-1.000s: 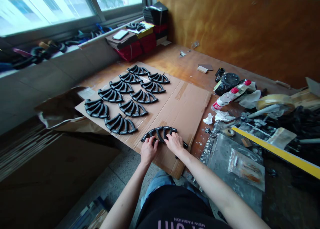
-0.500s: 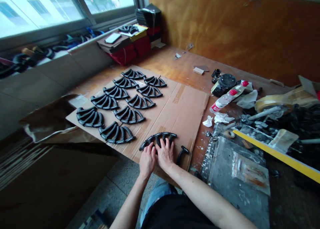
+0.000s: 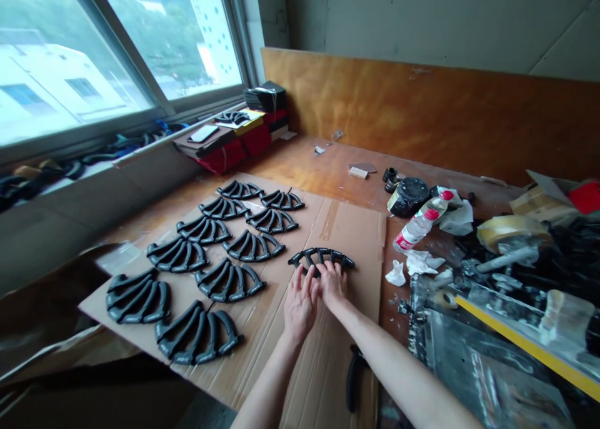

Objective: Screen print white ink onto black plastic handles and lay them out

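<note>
A black fan-shaped set of joined T-shaped pieces (image 3: 322,254) lies on the cardboard sheet (image 3: 356,229), curved edge facing away from me. My right hand (image 3: 334,286) has its fingers bent over the set's near middle, gripping it. Beside it, my left hand (image 3: 300,304) reaches the set's near left part with fingers stretched out and slightly spread. The hands partly hide the set's near side. Several similar black fan-shaped sets (image 3: 199,334) lie in two rows to the left. One loose black T-shaped piece (image 3: 352,379) is partly covered by my right forearm.
Right of the cardboard are plastic bottles (image 3: 417,229), crumpled tissues (image 3: 419,262), a black jar (image 3: 409,196) and a yellow-edged strip (image 3: 529,341) among clutter. Stacked folders (image 3: 225,155) stand by the window. A wooden board (image 3: 398,116) rises at the back.
The black fan-shaped set and both hands have moved away from me across the cardboard, leaving the loose T-shaped piece nearer to me. The camera view has tilted up.
</note>
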The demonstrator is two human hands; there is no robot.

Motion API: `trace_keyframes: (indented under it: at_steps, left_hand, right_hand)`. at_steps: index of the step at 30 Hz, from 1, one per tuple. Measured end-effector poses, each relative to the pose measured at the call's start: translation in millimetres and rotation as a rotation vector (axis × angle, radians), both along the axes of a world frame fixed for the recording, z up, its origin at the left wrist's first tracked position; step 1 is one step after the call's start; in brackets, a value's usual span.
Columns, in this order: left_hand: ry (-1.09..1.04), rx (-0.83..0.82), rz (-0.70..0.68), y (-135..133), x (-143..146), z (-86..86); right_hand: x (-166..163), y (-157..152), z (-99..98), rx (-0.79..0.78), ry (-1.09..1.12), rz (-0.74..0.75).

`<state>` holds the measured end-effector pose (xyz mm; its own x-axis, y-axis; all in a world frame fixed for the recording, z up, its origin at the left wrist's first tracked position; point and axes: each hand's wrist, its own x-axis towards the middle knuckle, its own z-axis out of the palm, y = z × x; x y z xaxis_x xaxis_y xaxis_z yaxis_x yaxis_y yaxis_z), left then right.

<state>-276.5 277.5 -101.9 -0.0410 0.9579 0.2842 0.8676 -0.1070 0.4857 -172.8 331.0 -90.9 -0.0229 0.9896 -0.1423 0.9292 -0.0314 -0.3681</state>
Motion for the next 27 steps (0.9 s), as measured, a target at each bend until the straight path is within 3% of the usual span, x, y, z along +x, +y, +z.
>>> trace_keyframes:
  at_steps: [3, 7, 11, 14, 18, 21, 24, 27]
  left_hand:
    - [0.02, 0.028, 0.066, 24, -3, -13.6]
    - [0.124, 0.002, 0.071, 19, -19, -44.1]
    - [0.165, 0.032, 0.022, 13, -27, -61.7]
    - [0.18, 0.057, 0.02, 16, -27, -68.3]
    - [0.188, 0.061, 0.015, 19, -28, -73.0]
    - [0.168, 0.019, 0.005, 19, -29, -69.5]
    - [0.149, -0.029, 0.001, 20, -29, -60.4]
    - [0.172, -0.061, -0.002, 19, -27, -49.7]
  right_hand:
    - [5, 82, 2.1, 0.008, -0.026, -0.121]
    - [4, 175, 5.1, 0.044, -0.047, -0.262]
    - [-6, 239, 0.8, 0.022, -0.049, -0.384]
    - [-23, 269, -9.3, -0.012, -0.078, -0.391]
    - [-47, 284, -19.4, -0.012, -0.082, -0.256]
    - [-53, 275, -16.8, -0.01, -0.04, -0.183]
    - [-41, 241, -6.4, 0.063, 0.013, -0.111]
    - [-18, 174, 5.7, 0.163, 0.068, 0.038]
